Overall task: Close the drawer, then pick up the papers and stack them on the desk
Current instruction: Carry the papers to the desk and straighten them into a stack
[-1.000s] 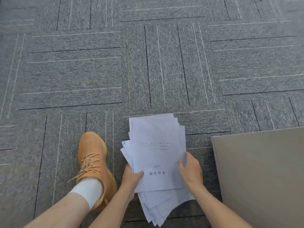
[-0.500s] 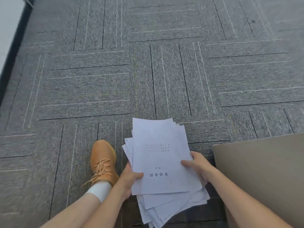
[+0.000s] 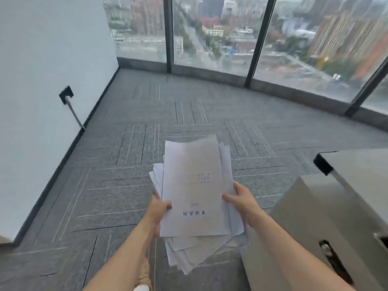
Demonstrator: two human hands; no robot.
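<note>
Floor-to-ceiling windows (image 3: 210,32) and grey carpet tiles (image 3: 130,156) fill the view, with a beige drawer cabinet (image 3: 310,223) at right under the worktop (image 3: 361,164) edge. Half a second ago only carpet and a shoe showed. The loose papers (image 3: 193,185) are now raised off the floor, the left hand (image 3: 160,208) and right hand (image 3: 241,200) pinching their side edges.

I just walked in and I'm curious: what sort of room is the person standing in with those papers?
Most likely a sparsely furnished high-rise office. Grey carpet tiles cover the floor, tall windows look down on city blocks, and a beige drawer cabinet stands beside a desk. Both hands hold a loose sheaf of papers.
</note>
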